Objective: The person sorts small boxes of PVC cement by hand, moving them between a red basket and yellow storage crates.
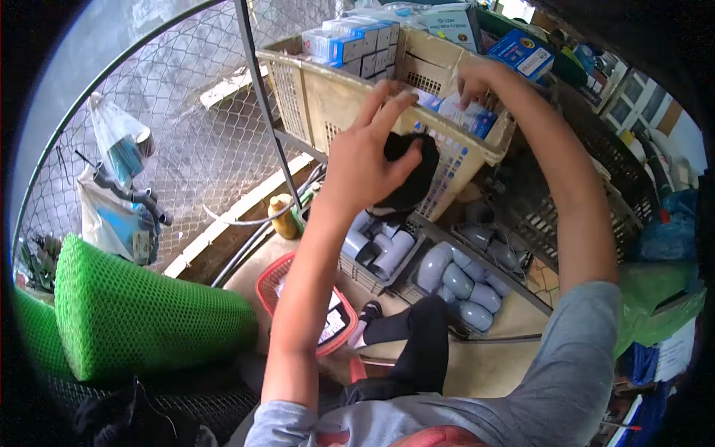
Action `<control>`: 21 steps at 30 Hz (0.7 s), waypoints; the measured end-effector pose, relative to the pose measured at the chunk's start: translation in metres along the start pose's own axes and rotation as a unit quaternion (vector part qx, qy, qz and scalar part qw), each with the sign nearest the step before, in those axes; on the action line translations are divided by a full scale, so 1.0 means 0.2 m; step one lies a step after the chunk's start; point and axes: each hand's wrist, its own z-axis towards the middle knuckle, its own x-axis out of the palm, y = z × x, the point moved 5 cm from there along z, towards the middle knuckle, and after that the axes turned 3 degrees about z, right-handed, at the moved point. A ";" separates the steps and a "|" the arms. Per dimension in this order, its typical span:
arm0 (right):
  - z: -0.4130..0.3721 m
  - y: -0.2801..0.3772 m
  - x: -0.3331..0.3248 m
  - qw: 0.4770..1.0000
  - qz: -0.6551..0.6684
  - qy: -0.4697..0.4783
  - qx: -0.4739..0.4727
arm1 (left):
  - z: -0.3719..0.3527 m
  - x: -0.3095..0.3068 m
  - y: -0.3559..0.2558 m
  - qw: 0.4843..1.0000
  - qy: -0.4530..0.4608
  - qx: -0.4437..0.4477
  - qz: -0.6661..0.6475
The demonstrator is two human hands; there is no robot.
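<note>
A large cream plastic crate stands ahead of me, with blue and white boxes stacked in its left part. My left hand is at the crate's near rim, fingers apart, the fingertips over the rim. Just beside its thumb, a black item hangs against the crate's outer side. My right hand reaches down inside the crate's right end, fingers bent, at blue and white packets. Whether its fingers grip a packet is too small to tell.
Below are trays of grey pipe fittings and a red basket. A green mesh roll lies left, near a wire fence with hanging bags. Black crates stand right.
</note>
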 end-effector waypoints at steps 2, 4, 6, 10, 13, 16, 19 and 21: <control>0.06 0.01 0.03 0.997 -0.015 0.052 0.062 | 0.00 0.01 0.01 1.000 0.002 -0.028 0.004; 0.11 0.02 0.08 0.993 -0.075 0.076 0.055 | 0.01 0.00 0.02 1.000 0.010 -0.026 -0.005; 0.14 0.01 0.12 0.991 -0.065 0.092 0.065 | 0.00 0.00 0.03 0.999 0.020 -0.025 -0.016; 0.17 -0.01 0.15 0.987 -0.134 0.081 0.049 | 0.00 -0.01 0.03 0.999 0.021 -0.015 -0.031; 0.13 0.05 0.06 0.989 -0.138 -0.030 -0.030 | -0.01 -0.02 0.04 0.999 0.029 -0.019 -0.034; 0.06 -0.01 -0.10 0.951 0.164 -0.199 -0.170 | 0.00 -0.06 0.05 0.998 0.034 -0.011 -0.056; -0.17 -0.04 -0.21 0.845 0.224 -0.416 -0.252 | -0.09 -0.15 0.06 0.990 0.022 -0.067 -0.120; -0.34 -0.04 -0.25 0.809 0.346 -0.425 -0.212 | -0.22 -0.24 0.10 0.957 -0.003 -0.200 -0.210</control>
